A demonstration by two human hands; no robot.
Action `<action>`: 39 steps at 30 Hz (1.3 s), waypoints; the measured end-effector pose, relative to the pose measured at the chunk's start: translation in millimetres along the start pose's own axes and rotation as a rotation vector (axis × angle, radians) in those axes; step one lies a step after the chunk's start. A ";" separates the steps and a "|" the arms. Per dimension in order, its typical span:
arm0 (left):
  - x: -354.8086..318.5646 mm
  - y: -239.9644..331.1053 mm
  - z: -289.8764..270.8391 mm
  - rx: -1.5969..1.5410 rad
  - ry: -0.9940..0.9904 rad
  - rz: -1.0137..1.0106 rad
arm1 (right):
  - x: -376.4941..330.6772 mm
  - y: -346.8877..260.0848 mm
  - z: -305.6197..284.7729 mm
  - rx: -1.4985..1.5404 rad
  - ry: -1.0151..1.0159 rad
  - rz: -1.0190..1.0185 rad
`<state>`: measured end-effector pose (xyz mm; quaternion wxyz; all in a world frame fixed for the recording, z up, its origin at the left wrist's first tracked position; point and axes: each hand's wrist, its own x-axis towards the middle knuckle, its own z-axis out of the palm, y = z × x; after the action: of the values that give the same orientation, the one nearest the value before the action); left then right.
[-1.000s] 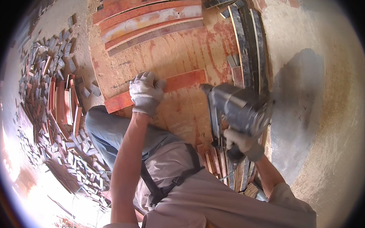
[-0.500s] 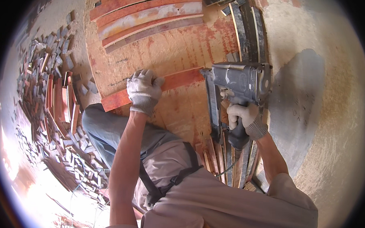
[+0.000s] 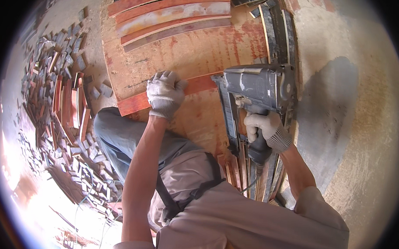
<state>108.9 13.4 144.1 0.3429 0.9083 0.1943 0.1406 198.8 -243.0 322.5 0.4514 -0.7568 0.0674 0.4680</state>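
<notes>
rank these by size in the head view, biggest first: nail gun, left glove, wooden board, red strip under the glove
1. Wooden board
2. Nail gun
3. Left glove and red strip: too close; the strip looks longer, the glove broader.

the strip (image 3: 201, 84) is red, the nail gun (image 3: 255, 86) dark grey, the board (image 3: 184, 53) red-streaked tan.

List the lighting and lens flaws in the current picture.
Head view: glare washes the lower-left floor nearly white; head view: the upper wooden strips look bowed, consistent with fisheye distortion; head view: corners fall to black; head view: the nail gun shows little motion blur.
</notes>
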 end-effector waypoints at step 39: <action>-82.6 -48.6 -51.4 -0.107 0.191 -0.898 | -23.5 45.6 28.7 -0.081 0.014 -0.070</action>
<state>3.4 39.1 138.4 0.3969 0.6980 0.5917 0.0709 143.3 -255.7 307.9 0.4359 -0.7796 0.0250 0.4490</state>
